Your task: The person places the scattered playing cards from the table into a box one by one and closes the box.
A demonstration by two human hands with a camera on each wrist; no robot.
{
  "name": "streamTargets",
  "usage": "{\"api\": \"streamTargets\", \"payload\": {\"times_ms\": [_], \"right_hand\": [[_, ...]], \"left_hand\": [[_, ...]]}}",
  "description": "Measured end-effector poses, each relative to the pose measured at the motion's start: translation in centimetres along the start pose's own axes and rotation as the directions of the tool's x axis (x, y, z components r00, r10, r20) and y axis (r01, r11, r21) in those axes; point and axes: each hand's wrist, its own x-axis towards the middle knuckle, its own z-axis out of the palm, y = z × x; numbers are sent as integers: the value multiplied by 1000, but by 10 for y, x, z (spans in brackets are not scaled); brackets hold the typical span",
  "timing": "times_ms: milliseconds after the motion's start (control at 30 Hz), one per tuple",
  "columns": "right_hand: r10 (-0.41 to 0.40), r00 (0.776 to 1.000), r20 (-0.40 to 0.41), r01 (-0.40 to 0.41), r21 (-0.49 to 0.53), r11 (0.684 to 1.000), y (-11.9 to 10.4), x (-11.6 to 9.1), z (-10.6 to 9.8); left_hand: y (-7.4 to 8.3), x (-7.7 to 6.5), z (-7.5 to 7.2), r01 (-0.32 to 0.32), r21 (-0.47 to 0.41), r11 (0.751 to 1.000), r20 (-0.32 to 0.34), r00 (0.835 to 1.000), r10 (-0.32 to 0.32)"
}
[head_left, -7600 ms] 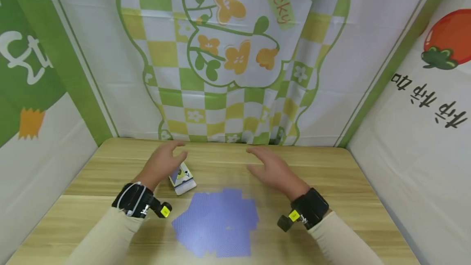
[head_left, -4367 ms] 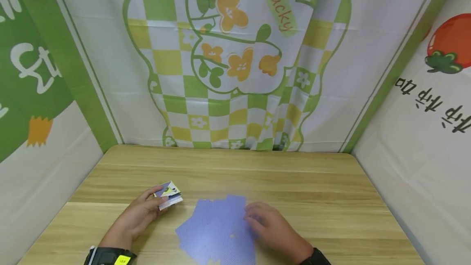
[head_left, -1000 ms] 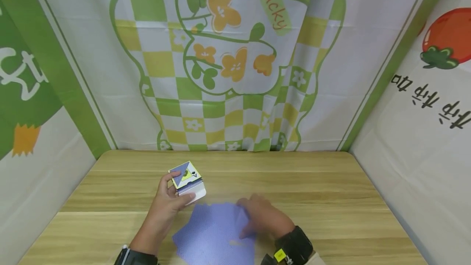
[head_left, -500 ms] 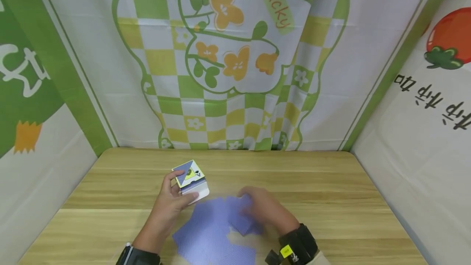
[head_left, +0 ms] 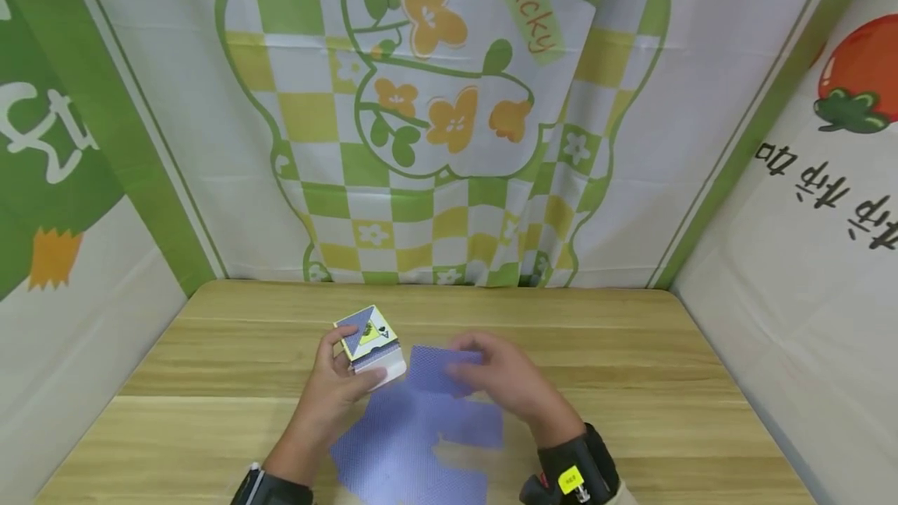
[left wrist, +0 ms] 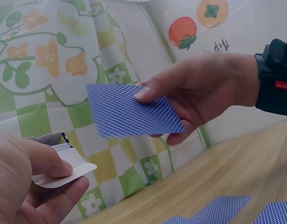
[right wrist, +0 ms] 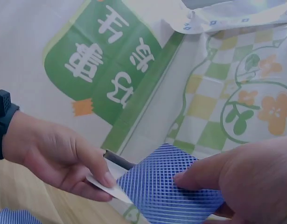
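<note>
My left hand [head_left: 335, 384] grips a card box [head_left: 372, 341] with an ace printed on its front. The box's white flap [left wrist: 68, 175] is folded out toward me, with my thumb on it. Between thumb and fingers, my right hand [head_left: 508, 380] pinches a blue-patterned playing card [head_left: 438, 369], held just right of the box's open end. In the left wrist view the card [left wrist: 134, 112] shows its back, clear above the table. Below both hands, blue-backed playing cards [head_left: 400, 443] lie spread face down and overlapping.
The wooden table [head_left: 631, 380] ends at a back edge against a patterned curtain [head_left: 449, 217]. White cloth walls stand at left and right, the right one printed with a tomato [head_left: 856, 84]. Black camera straps [head_left: 578, 470] sit on both wrists.
The left hand picked the box up from the table earlier. Over the last second the right hand has lifted a card off the spread and carried it up toward the box.
</note>
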Motion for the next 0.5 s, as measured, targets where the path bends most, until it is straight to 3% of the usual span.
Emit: {"api": "streamTargets", "payload": {"times_ms": [100, 333, 500], "right_hand": [[1, 1000, -6, -1, 24, 1000, -6, 2, 6], [57, 992, 114, -79, 197, 977, 0, 10, 26], [76, 991, 108, -103, 265, 959, 8, 14, 34]], "left_hand": [[1, -1, 3, -9, -13, 1000, 0, 1000, 9], [1, -3, 9, -31, -18, 999, -17, 999, 31], [1, -3, 10, -25, -29, 999, -19, 1000, 24]]}}
